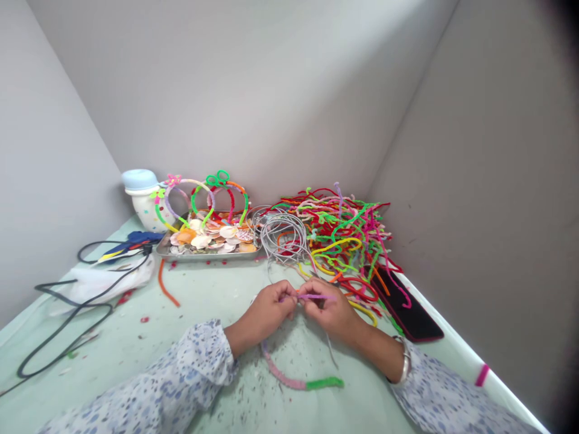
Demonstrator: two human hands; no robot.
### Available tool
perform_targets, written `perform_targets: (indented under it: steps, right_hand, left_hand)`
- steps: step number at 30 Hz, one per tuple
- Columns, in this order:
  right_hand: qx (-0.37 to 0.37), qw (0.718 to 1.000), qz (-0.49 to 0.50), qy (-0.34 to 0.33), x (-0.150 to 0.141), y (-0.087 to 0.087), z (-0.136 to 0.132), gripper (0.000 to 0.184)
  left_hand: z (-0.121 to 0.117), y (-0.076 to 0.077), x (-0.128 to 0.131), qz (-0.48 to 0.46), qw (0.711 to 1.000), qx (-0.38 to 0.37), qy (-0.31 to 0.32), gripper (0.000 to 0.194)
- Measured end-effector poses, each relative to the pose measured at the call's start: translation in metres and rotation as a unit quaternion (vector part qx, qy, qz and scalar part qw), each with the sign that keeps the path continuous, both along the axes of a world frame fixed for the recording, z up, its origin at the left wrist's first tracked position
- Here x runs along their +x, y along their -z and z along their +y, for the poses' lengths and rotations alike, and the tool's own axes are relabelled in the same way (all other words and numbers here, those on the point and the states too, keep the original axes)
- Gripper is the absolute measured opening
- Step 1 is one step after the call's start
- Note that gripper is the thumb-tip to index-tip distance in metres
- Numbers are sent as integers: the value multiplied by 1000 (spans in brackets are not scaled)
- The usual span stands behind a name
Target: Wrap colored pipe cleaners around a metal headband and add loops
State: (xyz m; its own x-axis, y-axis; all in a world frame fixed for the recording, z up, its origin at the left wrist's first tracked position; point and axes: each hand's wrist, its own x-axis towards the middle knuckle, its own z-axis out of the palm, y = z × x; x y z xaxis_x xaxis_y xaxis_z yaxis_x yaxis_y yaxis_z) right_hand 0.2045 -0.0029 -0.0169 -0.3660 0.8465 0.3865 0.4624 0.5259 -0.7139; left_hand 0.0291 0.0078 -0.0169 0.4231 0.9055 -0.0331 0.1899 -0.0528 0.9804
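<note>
My left hand (271, 310) is closed in a pinch on a purple fuzzy pipe cleaner near the middle of the table. My right hand (330, 310) pinches the same purple pipe cleaner (314, 296), its fingertips close to the left ones. A bit of orange shows between the hands. Below the left hand curves a wrapped strip (289, 381) in purple, pink and green; its upper end is hidden behind that hand. A thin grey wire end (332, 351) hangs below the right hand. How the strip joins inside the fingers is hidden.
A metal tray (212, 257) holds shells and several colourful wrapped hoops. Right of it lie a grey wire coil (284, 237), a heap of pipe cleaners (348, 223) and a dark phone (411, 313). A white jar (147, 208) and black cable (34, 367) are left.
</note>
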Motion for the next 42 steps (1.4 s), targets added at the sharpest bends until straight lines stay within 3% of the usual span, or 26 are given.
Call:
perform_targets:
  steps: [18,28,42]
  right_hand:
    - [7,1000,-9,-29,3,-7,-2,26]
    - [21,999,-34,36,0,2,1,17]
    - [20,999,-25,-11,3,-6,-1,26]
  left_hand:
    - [-1,0,-1,-2,1000,-4,17,7]
    - [1,4,-1,-3,1000,-18,8,9]
    - [0,3,-1,6,1000,-3,7,9]
